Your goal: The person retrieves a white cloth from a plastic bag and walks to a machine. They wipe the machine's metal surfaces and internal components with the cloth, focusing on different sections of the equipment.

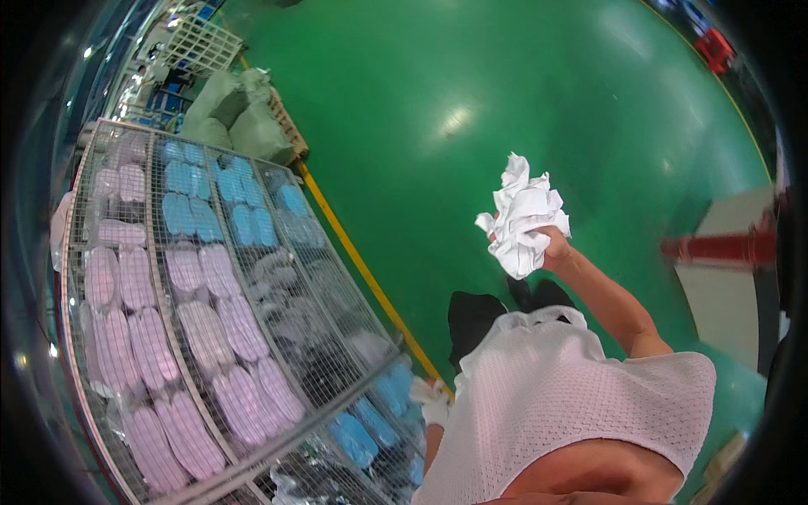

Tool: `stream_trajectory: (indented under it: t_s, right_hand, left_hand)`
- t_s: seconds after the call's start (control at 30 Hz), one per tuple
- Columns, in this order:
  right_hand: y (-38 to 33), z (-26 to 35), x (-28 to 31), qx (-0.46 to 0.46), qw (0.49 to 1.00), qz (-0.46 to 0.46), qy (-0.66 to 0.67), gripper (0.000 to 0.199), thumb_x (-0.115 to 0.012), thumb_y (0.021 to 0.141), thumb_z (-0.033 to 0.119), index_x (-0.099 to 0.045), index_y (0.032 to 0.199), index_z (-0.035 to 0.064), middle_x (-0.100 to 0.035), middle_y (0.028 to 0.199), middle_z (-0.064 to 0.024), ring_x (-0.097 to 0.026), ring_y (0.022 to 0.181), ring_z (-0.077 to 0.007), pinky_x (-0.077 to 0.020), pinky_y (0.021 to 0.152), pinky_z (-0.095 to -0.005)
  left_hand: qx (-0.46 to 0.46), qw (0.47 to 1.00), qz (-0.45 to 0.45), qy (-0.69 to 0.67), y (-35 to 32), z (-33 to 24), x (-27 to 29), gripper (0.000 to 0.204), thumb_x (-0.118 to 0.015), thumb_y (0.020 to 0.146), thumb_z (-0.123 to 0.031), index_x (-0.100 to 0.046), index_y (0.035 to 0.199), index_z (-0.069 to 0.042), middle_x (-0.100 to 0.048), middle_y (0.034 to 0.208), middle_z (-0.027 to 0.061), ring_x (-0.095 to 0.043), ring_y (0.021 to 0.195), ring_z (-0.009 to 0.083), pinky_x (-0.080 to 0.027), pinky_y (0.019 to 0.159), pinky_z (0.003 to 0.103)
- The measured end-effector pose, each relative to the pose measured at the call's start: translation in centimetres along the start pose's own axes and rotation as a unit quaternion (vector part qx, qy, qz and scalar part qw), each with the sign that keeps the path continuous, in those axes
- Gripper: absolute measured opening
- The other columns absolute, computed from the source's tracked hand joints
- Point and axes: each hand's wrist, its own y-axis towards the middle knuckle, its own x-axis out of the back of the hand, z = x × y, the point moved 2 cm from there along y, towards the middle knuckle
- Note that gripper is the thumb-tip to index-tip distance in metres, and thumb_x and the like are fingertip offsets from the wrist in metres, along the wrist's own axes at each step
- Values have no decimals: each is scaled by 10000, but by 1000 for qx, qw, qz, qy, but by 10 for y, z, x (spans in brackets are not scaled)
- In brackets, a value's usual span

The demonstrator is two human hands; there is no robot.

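Note:
My right hand [553, 248] is closed around a bundle of crumpled white sheets [526, 219], held out in front of me above the floor. Whether they are paper or thin cloth, I cannot tell. Low at my left side, my left hand [433, 406] appears to be in a white glove. It is beside the edge of a large wire mesh cage [244, 467]; its fingers are too small and unclear to read. Behind the mesh lie rows of pink sole-shaped pieces [202, 332] and blue ones [189, 215], apparently in clear plastic.
Green floor [404, 126] stretches ahead, with a yellow line [353, 252] along the cage. Stuffed pale green sacks [252, 126] stand beyond the cage, near a white plastic crate [202, 44]. To the right are a red post [724, 246] and a pale panel [728, 299].

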Motion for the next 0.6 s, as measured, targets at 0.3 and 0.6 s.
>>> stream_trajectory:
  t_s: [0.3,0.6]
  right_hand:
    - [358,2,-12,-75,995,29,-65,439,-630,892,115,-531,1303,-3,-629,1208,-160,-640,1110,-316,-521,977,-454]
    - [614,66,-42,47,987,-151,-23,449,-669,859,171,-558,1269,25,-655,1131,-152,-662,1050,-325,-549,939,-475]
  left_hand:
    - [97,994,7,-56,302,-105,21,697,-604,882,-119,-243,1477,-162,-627,1144,69,-604,736,178,-503,628,317]
    - [-2,938,100,-331,786,-410,188,411,-618,905,-107,-536,1307,-107,-651,900,23,-584,605,120,-483,524,277]
